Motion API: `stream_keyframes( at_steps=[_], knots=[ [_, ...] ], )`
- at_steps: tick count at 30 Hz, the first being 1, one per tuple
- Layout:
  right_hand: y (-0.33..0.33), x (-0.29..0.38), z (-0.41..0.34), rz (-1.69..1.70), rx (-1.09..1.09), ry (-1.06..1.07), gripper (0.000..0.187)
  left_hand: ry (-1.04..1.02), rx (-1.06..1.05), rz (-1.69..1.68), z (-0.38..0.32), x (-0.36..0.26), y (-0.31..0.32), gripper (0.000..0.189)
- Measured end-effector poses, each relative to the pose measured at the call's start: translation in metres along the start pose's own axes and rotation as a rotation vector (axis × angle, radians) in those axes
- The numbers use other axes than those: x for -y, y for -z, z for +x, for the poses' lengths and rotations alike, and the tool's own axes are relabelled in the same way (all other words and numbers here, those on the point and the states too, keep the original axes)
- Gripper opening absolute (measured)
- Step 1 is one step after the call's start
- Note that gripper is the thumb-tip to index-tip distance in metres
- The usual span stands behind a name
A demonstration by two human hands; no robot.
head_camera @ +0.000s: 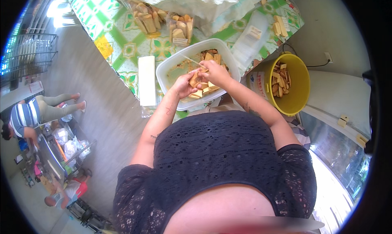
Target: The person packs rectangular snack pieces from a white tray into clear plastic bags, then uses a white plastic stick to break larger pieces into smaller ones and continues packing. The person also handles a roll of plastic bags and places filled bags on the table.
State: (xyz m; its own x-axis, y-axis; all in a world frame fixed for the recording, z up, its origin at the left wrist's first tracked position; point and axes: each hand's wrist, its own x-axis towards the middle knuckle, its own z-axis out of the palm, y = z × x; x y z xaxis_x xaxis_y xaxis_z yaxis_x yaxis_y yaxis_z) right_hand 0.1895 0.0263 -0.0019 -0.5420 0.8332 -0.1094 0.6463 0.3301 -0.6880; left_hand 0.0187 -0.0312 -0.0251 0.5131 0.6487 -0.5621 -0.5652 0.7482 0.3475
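My left hand (183,86) holds a browned piece of bread (194,80) above a translucent plastic tub (180,65). Close beside it, my right hand (216,73) grips a thin, pale stick-like tool (190,60) whose free end points up and left. The tool's other end is hidden by my fingers. Cut bread pieces (212,57) lie along the tub's far right side, and more pieces (196,94) rest at its near side, below my hands. Brown crumbs or filling smear the tub floor.
Clear bags of bread (181,29) stand behind the tub. White paper (147,81) lies left; clear plastic bags (249,39) lie right. A yellow bucket (301,81) holding bread stands beside the patterned tablecloth (128,49). Two people (26,114) are near a loaded cart at far left.
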Motion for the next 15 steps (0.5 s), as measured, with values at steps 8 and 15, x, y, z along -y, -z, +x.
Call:
stream_keyframes(
  at_steps=[8,15],
  knots=[
    [-0.001,0.017,-0.024,-0.169,0.018,-0.055,0.038,-0.547,-0.252,-0.358,0.019,0.016,-0.013,0.038],
    [-0.004,0.022,-0.03,-0.249,-0.021,0.009,0.036,-0.684,-0.034,-0.604,0.021,0.024,-0.016,0.052]
  ],
)
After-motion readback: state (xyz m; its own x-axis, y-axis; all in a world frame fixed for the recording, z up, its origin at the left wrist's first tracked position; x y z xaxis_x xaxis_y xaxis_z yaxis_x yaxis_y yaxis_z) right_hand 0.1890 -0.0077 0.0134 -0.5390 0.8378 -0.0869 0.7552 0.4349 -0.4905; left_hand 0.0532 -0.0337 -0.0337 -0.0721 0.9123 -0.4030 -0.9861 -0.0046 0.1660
